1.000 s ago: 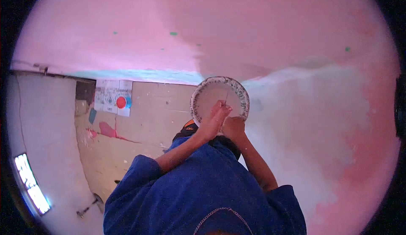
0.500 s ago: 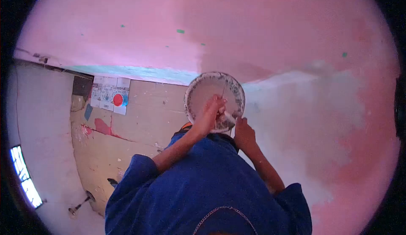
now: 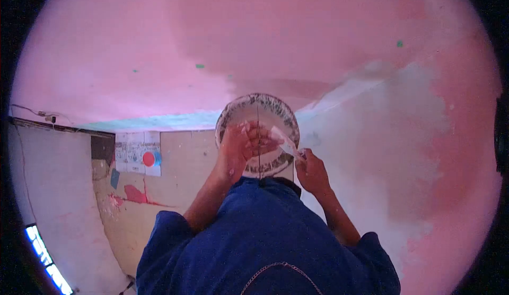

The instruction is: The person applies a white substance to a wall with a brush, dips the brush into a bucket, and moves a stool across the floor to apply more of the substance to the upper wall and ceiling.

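Note:
A round bucket [image 3: 290, 115] with whitish splatter round its inner wall stands in front of my body, with pale material in it. Over its left half is my left hand [image 3: 245, 144], fingers apart and pointing right, smeared with pale material. At the bucket's right edge my right hand [image 3: 312, 172] is wrapped round the handle of a putty knife [image 3: 288, 145]. The pale-coated blade slants up and left, its tip near my left fingertips; whether they touch is unclear. A thin dark line crosses the bucket's opening from top to bottom.
Ahead rises a pink wall [image 3: 297, 35] with small green marks. Whitish patches cover the surface [image 3: 366, 152] at the right. On the floor [image 3: 183, 157] at the left lie patterned tiles [image 3: 127, 149] with a red and blue round container [image 3: 150, 158] on them.
My left hand has lifted off the blade area and spread its fingers, shifting left. More of the putty knife shows. The bucket appears further left in view.

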{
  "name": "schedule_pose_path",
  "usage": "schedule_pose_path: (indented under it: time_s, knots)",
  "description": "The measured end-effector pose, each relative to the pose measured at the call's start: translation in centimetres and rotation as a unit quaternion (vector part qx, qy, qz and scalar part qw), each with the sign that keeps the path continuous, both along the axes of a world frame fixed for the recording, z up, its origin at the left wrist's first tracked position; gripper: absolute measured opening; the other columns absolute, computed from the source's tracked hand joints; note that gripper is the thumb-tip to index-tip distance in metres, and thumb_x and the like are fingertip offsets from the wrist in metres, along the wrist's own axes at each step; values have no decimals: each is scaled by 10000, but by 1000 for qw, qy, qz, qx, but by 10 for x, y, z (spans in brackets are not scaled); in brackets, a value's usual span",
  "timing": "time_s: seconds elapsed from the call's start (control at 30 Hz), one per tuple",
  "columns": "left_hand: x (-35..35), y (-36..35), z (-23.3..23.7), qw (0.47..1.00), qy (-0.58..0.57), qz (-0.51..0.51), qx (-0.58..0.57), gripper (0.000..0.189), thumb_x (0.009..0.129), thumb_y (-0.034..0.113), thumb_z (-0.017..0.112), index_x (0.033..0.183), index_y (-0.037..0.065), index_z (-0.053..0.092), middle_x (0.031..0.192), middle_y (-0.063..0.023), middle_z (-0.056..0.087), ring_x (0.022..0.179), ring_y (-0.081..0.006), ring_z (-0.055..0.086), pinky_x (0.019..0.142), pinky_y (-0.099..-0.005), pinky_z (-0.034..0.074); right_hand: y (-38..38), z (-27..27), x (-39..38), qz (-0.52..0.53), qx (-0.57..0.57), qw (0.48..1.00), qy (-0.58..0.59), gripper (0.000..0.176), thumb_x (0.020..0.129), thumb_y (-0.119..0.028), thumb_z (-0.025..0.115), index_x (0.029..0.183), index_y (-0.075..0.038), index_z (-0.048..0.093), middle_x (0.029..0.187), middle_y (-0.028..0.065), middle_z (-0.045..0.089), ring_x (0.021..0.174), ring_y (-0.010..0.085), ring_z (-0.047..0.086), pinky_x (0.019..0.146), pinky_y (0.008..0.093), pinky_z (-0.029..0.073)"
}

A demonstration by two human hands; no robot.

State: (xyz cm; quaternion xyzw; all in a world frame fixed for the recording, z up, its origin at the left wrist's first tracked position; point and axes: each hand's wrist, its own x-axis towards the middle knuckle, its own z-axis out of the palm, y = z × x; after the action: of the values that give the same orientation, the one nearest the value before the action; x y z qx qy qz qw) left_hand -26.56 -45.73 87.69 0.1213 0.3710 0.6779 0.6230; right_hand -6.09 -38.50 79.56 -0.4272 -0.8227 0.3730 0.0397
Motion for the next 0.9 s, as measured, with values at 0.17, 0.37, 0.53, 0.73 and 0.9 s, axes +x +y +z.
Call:
schedule_pose_path:
  time_s: [0.17,0.37,0.53,0.73,0.9]
  knots:
    - [-13,1,2,999,-44,-7,-7,408,815,394,361,996,38,441,762,-36,483,557,-114,410,519,-247,355,-13,-10,-1,-50,-2,998,28,278,827,-236,444,898,29,488,787,239,541,745,392,527,672,420,410]
    - [-15,4,26,996,-83,-23,-1,355,816,369,352,929,49,455,668,1,398,462,-68,282,428,-199,238,-9,-2,-7,-174,-123,967,138,236,839,-260,483,815,-29,526,570,59,515,481,118,464,460,265,376]
    - [-14,-5,19,999,-14,-38,-18,320,830,336,353,920,50,465,685,-5,422,445,-67,286,399,-203,241,-1,11,-8,-298,-245,883,267,249,841,-271,492,775,-33,519,565,18,496,459,76,445,398,232,344]
    - [-19,-7,13,997,-58,-39,25,359,791,397,369,877,64,473,692,-21,423,462,-81,306,394,-206,258,58,-10,-49,-358,-219,811,407,188,810,-253,543,805,-65,524,581,-9,474,391,51,364,336,199,261]
    - [-24,-5,16,998,-53,-43,17,360,794,395,374,898,68,485,679,-14,414,454,-77,295,384,-198,244,108,-115,-37,-445,-301,783,315,127,806,-194,522,801,-68,543,586,-5,488,415,69,389,349,214,292]
